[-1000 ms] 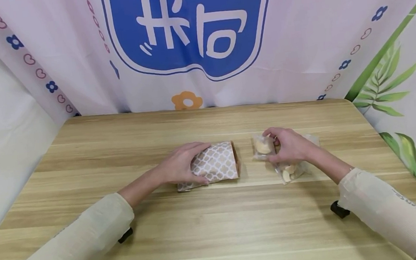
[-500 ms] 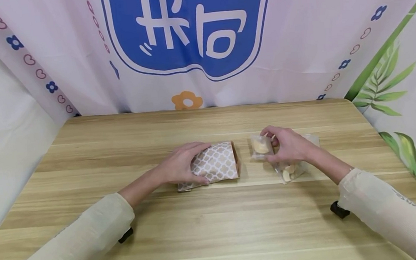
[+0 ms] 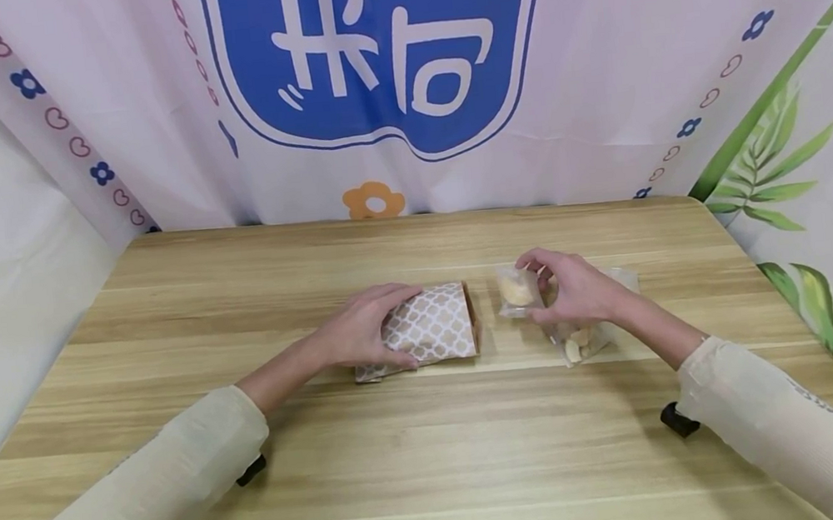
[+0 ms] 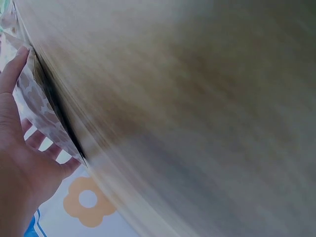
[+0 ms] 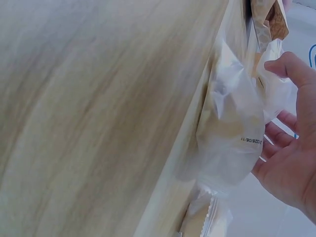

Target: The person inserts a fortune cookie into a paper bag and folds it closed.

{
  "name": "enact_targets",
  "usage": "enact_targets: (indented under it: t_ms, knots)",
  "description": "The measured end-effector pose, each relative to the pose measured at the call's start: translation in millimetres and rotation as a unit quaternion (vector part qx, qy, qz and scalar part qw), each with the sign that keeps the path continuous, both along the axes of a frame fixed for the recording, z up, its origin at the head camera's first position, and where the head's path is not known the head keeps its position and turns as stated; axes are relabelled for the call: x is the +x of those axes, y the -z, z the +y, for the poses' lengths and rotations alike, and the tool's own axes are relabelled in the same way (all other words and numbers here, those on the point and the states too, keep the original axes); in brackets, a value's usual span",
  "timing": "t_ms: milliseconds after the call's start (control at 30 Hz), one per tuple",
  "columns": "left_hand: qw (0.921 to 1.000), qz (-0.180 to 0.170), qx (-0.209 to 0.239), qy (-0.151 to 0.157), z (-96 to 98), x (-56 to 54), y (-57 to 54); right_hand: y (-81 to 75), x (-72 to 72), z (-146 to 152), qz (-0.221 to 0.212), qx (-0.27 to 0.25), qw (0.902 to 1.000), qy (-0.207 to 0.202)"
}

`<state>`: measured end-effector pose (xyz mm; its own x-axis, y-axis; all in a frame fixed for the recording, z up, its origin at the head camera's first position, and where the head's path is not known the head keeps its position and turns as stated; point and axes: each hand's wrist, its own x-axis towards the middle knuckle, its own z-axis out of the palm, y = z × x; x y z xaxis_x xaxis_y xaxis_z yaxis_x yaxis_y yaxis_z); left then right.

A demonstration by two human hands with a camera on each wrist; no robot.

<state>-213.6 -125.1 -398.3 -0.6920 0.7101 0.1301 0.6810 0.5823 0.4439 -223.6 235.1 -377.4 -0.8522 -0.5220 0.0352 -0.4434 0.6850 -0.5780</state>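
Note:
On the table lies a paper bag [image 3: 438, 325] with a tan and white lattice pattern, its mouth to the right. My left hand [image 3: 361, 330] grips it across the left part, thumb along the near edge and fingers over the far side. To the right of that mouth, my right hand [image 3: 578, 290] pinches a clear packet [image 3: 515, 288] with a round, pale-yellow biscuit inside. In the right wrist view, the held packet [image 5: 275, 86] sits between thumb and fingers, the brown bag mouth [image 5: 277, 22] beyond it. Another clear packet [image 5: 229, 118], printed with a date, lies close below my palm.
More clear packets [image 3: 580, 346] with pale pieces inside lie under and beside my right hand. The wooden table [image 3: 435, 451] ends at a hanging printed cloth [image 3: 568, 111] at the back. Black wrist mounts [image 3: 679, 420] show under both sleeves.
My right hand has moved slightly left and away from me with the biscuit packet, nearer the paper bag's mouth. The left hand and the bag have stayed in place.

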Motion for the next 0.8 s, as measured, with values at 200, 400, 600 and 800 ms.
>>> enact_targets:
  t_ms: [200,400,600,800]
  knots:
    - [1.0000,0.000,-0.002,-0.002,0.6,-0.6,0.0,-1.4,0.6,-1.5,0.001,-0.010,0.9999,-0.005]
    - [1.0000,0.005,0.002,0.002,-0.1,-1.9,2.9,-3.9,2.7,-4.4,0.012,-0.016,0.9997,-0.013]
    - [1.0000,0.002,-0.001,0.000,-0.4,-1.8,3.0,-6.9,6.4,-8.0,0.019,-0.024,0.9992,-0.025]
    - [1.0000,0.004,-0.001,0.000,0.1,-0.5,0.7,-9.3,9.9,-12.3,0.019,-0.032,0.9986,-0.038]
